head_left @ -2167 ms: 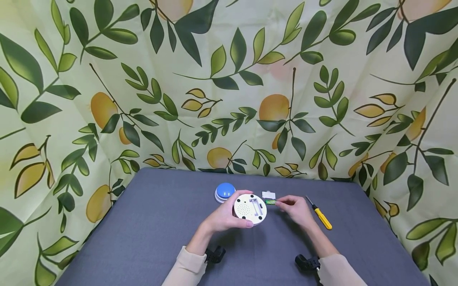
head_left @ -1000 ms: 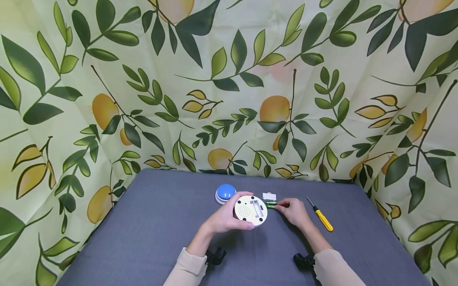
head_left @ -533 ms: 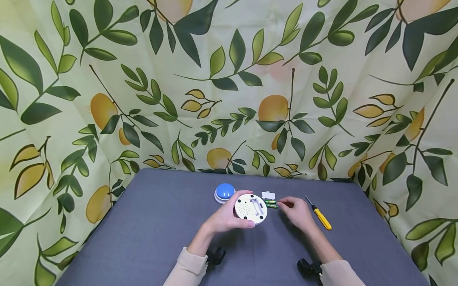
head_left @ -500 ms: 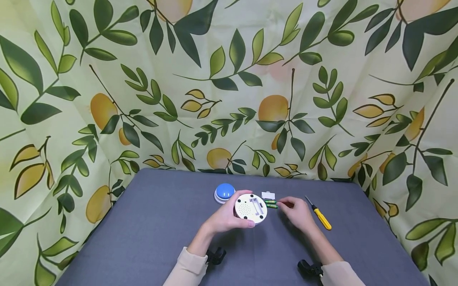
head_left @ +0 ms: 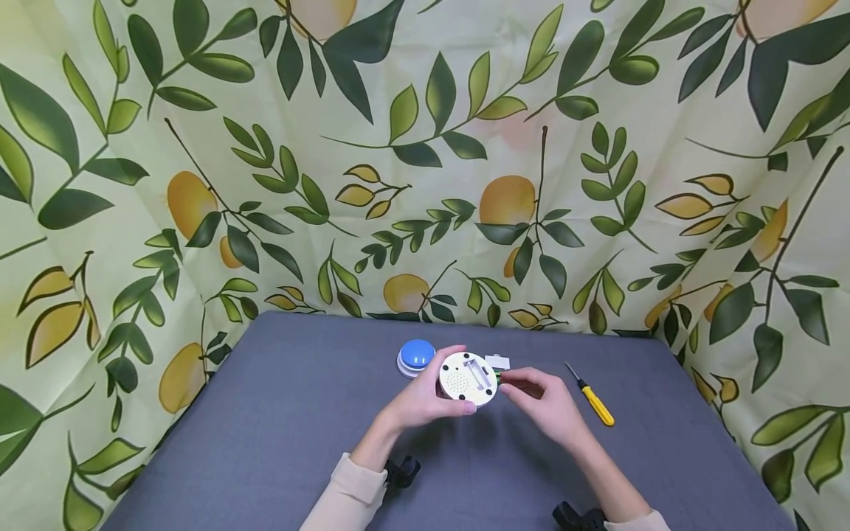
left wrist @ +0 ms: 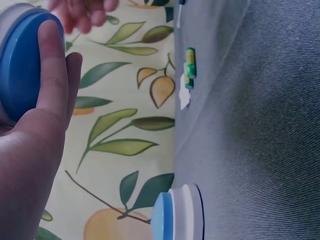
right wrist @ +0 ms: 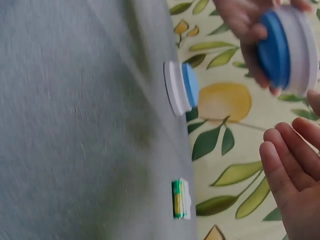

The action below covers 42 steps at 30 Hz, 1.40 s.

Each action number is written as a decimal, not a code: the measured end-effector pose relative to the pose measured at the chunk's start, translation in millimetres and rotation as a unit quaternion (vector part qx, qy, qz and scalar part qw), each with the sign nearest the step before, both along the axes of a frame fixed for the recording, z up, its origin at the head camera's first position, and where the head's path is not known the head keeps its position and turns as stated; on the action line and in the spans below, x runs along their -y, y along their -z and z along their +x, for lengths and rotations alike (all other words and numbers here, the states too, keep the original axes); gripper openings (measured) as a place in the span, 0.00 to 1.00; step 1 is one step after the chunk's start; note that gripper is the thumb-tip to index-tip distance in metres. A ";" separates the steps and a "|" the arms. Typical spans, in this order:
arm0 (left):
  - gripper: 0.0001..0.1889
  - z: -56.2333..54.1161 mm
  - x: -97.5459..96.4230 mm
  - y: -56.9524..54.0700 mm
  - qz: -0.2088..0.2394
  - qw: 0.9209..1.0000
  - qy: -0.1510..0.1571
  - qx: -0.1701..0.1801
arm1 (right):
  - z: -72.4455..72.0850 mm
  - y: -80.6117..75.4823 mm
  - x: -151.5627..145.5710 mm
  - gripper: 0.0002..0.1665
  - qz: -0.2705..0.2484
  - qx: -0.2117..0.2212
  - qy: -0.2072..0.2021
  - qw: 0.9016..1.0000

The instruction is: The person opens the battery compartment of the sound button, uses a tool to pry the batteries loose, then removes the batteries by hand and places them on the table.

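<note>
My left hand [head_left: 417, 398] grips a round white push button [head_left: 458, 382] with its underside up; the left wrist view shows its blue dome [left wrist: 22, 65] under my fingers. Speaker holes, dark feet and an uncovered battery compartment face up, and no battery shows inside. My right hand [head_left: 546, 405] is close to the button's right edge, fingers slightly bent, holding nothing; whether it touches the edge I cannot tell. Green batteries [left wrist: 190, 62] lie on the table beside the white battery cover [head_left: 498, 361], mostly hidden in the head view by the button and right hand.
A second blue-domed push button [head_left: 417, 355] stands upright on the grey table [head_left: 299, 413], behind my left hand. To the right lies a screwdriver [head_left: 599, 405] with a yellow handle. A leaf-and-fruit patterned cloth [head_left: 425, 184] closes off the back and sides.
My right hand set a green battery down next to the other, released it, and moved left toward the held button. The left hand has raised and tilted the button slightly.
</note>
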<state>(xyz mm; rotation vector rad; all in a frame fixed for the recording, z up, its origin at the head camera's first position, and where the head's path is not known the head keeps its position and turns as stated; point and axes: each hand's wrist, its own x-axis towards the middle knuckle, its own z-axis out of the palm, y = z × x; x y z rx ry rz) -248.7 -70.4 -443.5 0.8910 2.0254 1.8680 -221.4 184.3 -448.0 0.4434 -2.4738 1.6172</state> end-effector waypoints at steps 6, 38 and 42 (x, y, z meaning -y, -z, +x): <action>0.50 1.6 -2.6 -0.9 0.016 1.000 -0.001 0.005 | 9.9 -1.7 8.6 0.23 -0.046 0.012 -0.029 0.998; 0.38 3.3 -36.4 8.5 -0.064 0.997 -0.039 0.024 | 11.4 5.5 -25.4 0.48 -0.070 0.107 -0.041 0.991; 0.37 0.4 -50.9 13.8 -0.088 0.994 -0.056 0.022 | 10.0 11.9 -40.1 0.48 -0.064 0.119 -0.038 0.990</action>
